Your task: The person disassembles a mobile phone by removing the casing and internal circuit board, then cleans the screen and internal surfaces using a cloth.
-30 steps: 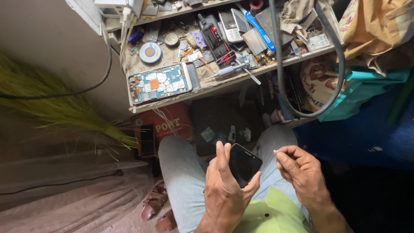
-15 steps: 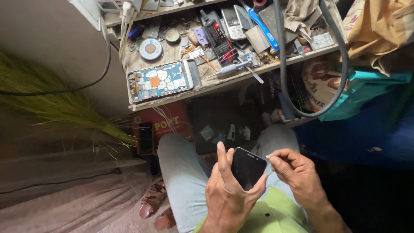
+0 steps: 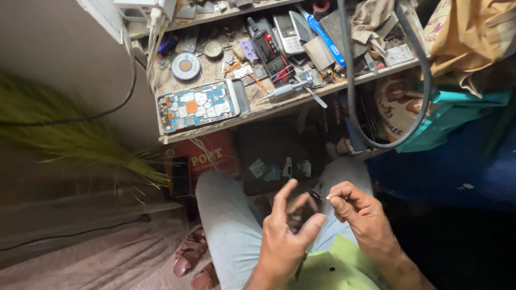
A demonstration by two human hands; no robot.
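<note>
The left hand (image 3: 287, 236) has its grip around a dark phone (image 3: 314, 197), fingers spread and curled in front of it, so that only a corner of the phone shows between the two hands. Which way its long axis runs cannot be told, since the fingers cover most of it. The right hand (image 3: 357, 215) is clenched in a pinch, its fingertips meeting at that exposed corner; whether something small sits in the pinch is too fine to see. Both hands hang over the lap, above grey trousers (image 3: 228, 220) and a green shirt hem (image 3: 328, 268), with free room on either side of the knees.

Ahead, the tabletop (image 3: 269, 107) edge runs on a slant, close to the knees. On it lies an opened phone (image 3: 198, 104) with its blue circuit board showing, right at the front edge. Near it are a round tin (image 3: 186, 66), a screwdriver (image 3: 285, 91), a blue toothbrush (image 3: 322, 35) and older keypad phones (image 3: 286, 33). A thick black cable (image 3: 352, 107) loops down past the edge. To the left is a broom (image 3: 70, 139); sandals (image 3: 191, 258) rest on the floor.
</note>
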